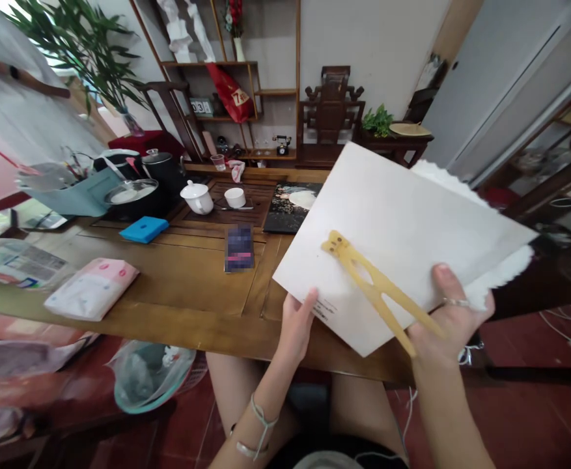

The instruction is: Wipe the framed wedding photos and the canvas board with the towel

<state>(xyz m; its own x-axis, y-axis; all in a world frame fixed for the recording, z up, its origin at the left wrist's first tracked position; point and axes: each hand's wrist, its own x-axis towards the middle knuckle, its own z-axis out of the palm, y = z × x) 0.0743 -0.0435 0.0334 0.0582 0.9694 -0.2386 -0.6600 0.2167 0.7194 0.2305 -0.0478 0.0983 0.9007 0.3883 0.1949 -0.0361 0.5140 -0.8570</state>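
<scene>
In the head view, the flat, white, square card-like panel (397, 208) is tilted above the near edge of the brown wooden table (192, 293). The left hand (297, 329) pinches its lower-left edge, thumb on the face; the right hand (458, 319) clasps its right side, fingers hidden behind. A yellow, forked, plastic-looking piece with a cat face (363, 273) lies across it; a white scalloped-edged piece (510, 270) shows behind. The panel seems light and fairly stiff, with crushable corners; 2 opposite edges suit holding, and the smooth yellow piece could slide.
</scene>
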